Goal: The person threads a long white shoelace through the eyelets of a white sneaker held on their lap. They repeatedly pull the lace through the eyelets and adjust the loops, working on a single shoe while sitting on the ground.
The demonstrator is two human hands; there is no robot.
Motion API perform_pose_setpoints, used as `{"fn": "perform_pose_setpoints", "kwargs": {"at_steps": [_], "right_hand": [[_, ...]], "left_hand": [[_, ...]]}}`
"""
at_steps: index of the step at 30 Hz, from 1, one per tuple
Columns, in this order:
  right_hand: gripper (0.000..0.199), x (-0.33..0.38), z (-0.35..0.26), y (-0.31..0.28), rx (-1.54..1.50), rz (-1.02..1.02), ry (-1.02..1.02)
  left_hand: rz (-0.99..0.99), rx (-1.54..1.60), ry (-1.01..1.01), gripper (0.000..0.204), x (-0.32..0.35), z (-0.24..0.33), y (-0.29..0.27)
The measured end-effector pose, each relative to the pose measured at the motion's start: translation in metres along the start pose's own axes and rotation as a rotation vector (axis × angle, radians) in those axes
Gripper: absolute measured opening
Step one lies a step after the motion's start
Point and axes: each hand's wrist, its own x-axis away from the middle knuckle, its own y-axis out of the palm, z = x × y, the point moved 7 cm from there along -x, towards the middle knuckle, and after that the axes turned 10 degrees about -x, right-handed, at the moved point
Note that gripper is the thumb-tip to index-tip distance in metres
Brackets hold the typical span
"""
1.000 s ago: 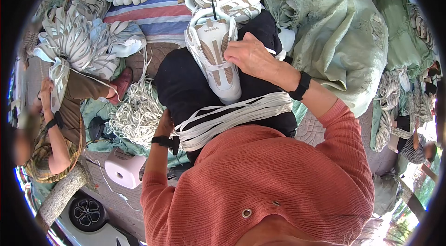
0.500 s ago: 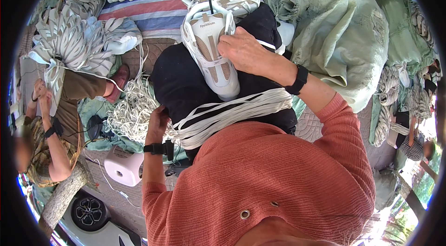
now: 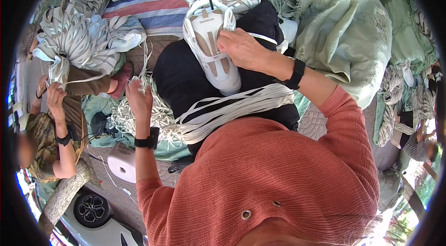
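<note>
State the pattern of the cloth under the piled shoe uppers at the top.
Stripes of blue, red and white on the cloth, clearest in the head view.

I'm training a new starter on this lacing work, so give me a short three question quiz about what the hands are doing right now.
1. True or false: the right hand rests on the white shoe upper lying on the black-clad lap.
2. Which hand reaches into the loose pile of white laces? A left, B right.
3. Fill in: a bundle of white laces lies across the ____.

Key: 1 true. 2 A, the left hand. 3 lap.
</note>
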Motion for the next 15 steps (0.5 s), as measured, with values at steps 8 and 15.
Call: {"fn": "perform_pose_setpoints", "kwargs": {"at_steps": [8, 15], "right_hand": [[0.009, 0.006, -0.002, -0.008, -0.135, 0.102, -0.023], [0.012, -0.006, -0.012, -0.010, 0.021, 0.113, -0.088]], "left_hand": [[-0.601, 0.980, -0.392, 0.033, -0.055, 0.156, 0.058], [-0.795, 1.032, -0.505, 0.034, -0.068, 0.153, 0.059]]}}
